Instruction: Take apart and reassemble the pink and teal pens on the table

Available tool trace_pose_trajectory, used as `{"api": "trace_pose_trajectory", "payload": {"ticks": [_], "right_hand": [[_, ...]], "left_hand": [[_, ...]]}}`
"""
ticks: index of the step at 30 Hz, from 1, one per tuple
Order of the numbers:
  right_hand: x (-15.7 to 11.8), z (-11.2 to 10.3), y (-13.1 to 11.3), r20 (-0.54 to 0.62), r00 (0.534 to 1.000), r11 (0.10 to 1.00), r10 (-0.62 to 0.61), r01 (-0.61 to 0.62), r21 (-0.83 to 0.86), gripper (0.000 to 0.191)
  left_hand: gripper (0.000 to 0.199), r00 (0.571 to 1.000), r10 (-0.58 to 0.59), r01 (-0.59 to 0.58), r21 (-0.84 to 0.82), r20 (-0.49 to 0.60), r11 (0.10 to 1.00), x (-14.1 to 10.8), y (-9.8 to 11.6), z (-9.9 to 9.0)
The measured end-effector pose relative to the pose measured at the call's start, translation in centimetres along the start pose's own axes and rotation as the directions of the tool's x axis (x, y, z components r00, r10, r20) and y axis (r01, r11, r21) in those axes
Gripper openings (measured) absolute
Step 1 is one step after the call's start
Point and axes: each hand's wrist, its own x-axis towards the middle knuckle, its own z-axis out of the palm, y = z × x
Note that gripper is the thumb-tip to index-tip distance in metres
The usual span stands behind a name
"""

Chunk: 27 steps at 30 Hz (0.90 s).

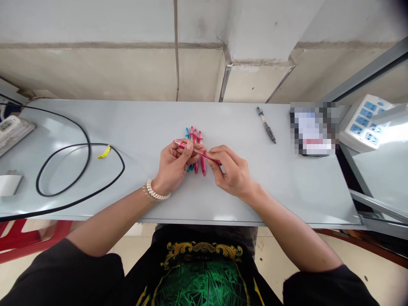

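A red pen (181,144) is held slantwise above the table between both hands. My left hand (174,165) has its thumb and fingers closed round the upper left part of the pen. My right hand (232,170) pinches the lower right part. Beneath and behind the hands, several pens lie side by side on the table: a blue one (187,132) at the left and red ones (200,137) beside it. My fingers cover the middle of these pens.
A grey pen (267,126) lies right of centre on the grey table (153,123). Farther right are a phone (310,131), partly pixelated, and a white power strip (366,121). A black cable (121,174) with a yellow tie (104,152) loops at the left, near a white plug (11,183).
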Motion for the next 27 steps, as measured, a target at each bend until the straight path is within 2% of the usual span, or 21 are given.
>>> {"api": "trace_pose_trajectory", "payload": {"ticks": [2, 4, 6, 8, 11, 15, 17, 19, 23, 25, 27], "right_hand": [[0.1, 0.0, -0.1, 0.011, 0.994, 0.994, 0.106, -0.106, 0.016, 0.016], [0.2, 0.0, -0.4, 0.063, 0.956, 0.952, 0.285, -0.29, 0.093, 0.021], [0.4, -0.3, -0.4, 0.083, 0.924, 0.911, 0.373, -0.382, 0.156, 0.029], [0.5, -0.7, -0.3, 0.052, 0.951, 0.936, 0.305, -0.309, 0.166, 0.04], [0.3, -0.8, 0.1, 0.044, 0.985, 0.976, 0.167, -0.171, 0.132, 0.02], [0.1, -0.5, 0.3, 0.054, 0.961, 0.955, 0.27, -0.275, 0.109, 0.019], [0.1, -0.5, 0.2, 0.024, 0.958, 0.952, 0.285, -0.286, 0.106, 0.032], [0.2, -0.8, 0.2, -0.015, 0.971, 0.966, 0.238, -0.235, 0.103, 0.036], [0.4, -1.0, -0.1, -0.074, 0.99, 0.993, 0.116, -0.113, 0.041, 0.016], [0.4, -0.9, -0.3, -0.072, 0.984, 0.987, 0.16, -0.16, 0.012, 0.015], [0.5, -0.8, -0.7, -0.015, 0.952, 0.952, 0.304, -0.304, 0.035, 0.027]], "left_hand": [[0.036, 1.0, 0.011, -0.011, 0.001, 0.0, 1.0, 0.0, -0.1, 0.0], [0.035, 1.0, 0.027, -0.027, -0.002, 0.004, 1.0, 0.1, -0.1, 0.0], [0.033, 0.999, 0.044, -0.045, -0.016, -0.002, 0.999, 0.1, -0.1, 0.0], [0.034, 0.998, 0.055, -0.055, -0.033, -0.024, 0.998, 0.2, 0.0, -0.1], [0.037, 0.998, 0.035, -0.037, -0.033, -0.044, 0.999, 0.3, 0.1, -0.2], [0.038, 0.999, 0.018, -0.019, -0.026, -0.036, 0.999, 0.3, 0.1, -0.1], [0.037, 0.998, 0.034, -0.036, -0.035, -0.052, 0.999, 0.3, 0.1, -0.1], [0.036, 0.997, 0.051, -0.054, -0.052, -0.054, 0.997, 0.3, 0.0, -0.1], [0.034, 0.997, 0.058, -0.061, -0.061, -0.041, 0.996, 0.4, -0.2, -0.3], [0.034, 0.997, 0.065, -0.067, -0.044, -0.038, 0.997, 0.5, -0.3, -0.3], [0.033, 0.996, 0.085, -0.086, -0.032, -0.014, 0.996, 0.4, -0.4, -0.4]]}}
